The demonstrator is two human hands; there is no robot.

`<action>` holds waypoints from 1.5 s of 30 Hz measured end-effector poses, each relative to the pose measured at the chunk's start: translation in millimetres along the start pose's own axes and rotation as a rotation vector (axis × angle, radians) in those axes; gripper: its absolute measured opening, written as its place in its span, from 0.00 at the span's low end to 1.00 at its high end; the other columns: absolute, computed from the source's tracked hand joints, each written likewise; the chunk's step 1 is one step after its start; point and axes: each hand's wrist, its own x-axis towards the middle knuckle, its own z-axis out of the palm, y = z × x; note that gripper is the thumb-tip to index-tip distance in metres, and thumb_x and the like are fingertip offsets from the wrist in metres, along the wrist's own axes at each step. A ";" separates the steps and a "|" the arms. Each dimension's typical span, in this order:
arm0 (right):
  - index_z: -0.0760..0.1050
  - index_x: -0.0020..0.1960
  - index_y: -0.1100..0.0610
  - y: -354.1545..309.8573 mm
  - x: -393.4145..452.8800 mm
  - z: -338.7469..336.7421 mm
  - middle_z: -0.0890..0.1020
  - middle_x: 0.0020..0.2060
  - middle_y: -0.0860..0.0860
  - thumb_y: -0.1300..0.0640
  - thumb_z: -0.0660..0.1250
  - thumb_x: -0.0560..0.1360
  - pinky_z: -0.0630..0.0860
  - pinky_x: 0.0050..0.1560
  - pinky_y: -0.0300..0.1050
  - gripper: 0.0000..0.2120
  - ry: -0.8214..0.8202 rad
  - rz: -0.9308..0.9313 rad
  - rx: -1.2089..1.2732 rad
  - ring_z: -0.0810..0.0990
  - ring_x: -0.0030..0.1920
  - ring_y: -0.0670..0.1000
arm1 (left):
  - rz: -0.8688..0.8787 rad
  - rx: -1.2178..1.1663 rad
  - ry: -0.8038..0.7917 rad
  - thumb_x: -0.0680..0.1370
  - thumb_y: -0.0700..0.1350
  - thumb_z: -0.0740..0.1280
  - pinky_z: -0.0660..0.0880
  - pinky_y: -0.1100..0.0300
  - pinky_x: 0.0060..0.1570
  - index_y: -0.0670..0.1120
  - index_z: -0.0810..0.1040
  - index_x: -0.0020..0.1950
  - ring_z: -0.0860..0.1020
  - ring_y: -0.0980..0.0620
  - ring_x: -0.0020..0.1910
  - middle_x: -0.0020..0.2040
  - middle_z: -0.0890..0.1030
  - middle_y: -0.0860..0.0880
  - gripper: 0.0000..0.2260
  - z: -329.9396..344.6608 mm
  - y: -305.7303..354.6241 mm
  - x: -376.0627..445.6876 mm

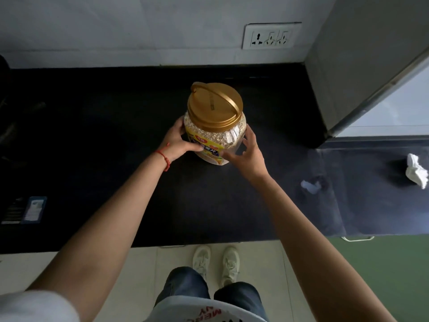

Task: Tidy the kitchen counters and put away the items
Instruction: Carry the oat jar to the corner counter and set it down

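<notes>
A large clear jar of oats (214, 126) with a gold screw lid and a folded carry handle stands upright on the black counter (116, 147), near the middle. My left hand (180, 141) grips the jar's left side, fingers curled round the yellow label. My right hand (248, 153) is at the jar's right side with its fingers spread and loosely bent; the fingertips are at the jar's wall, and I cannot tell whether they touch it.
A grey cabinet or appliance (348, 73) rises at the right. A crumpled white tissue (417, 173) and a smaller white scrap (310, 187) lie on the counter's right part. A wall socket (270, 37) sits behind. A packet (34, 209) lies at the left edge.
</notes>
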 end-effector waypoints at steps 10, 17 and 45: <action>0.49 0.73 0.51 0.4 16.6 2.2 0.66 0.68 0.51 0.59 0.80 0.59 0.69 0.67 0.47 0.53 -0.114 -0.024 0.075 0.67 0.68 0.48 | 0.012 -0.086 0.082 0.65 0.40 0.76 0.68 0.49 0.66 0.47 0.60 0.69 0.66 0.48 0.69 0.70 0.65 0.46 0.38 8.4 -21.9 -15.9; 0.48 0.74 0.49 7.5 24.7 -2.6 0.66 0.68 0.49 0.55 0.81 0.57 0.68 0.69 0.52 0.56 -0.177 -0.014 0.065 0.67 0.68 0.46 | 0.068 0.076 -0.227 0.61 0.36 0.77 0.60 0.50 0.72 0.48 0.52 0.73 0.61 0.48 0.72 0.72 0.63 0.46 0.49 -10.8 -8.7 18.1; 0.71 0.52 0.33 -0.7 -118.1 38.0 0.84 0.49 0.46 0.35 0.75 0.55 0.81 0.49 0.54 0.27 -0.548 0.077 0.175 0.85 0.48 0.50 | -0.076 -0.694 0.495 0.50 0.64 0.77 0.79 0.64 0.37 0.49 0.74 0.53 0.84 0.54 0.42 0.43 0.85 0.54 0.36 48.8 -73.3 -226.8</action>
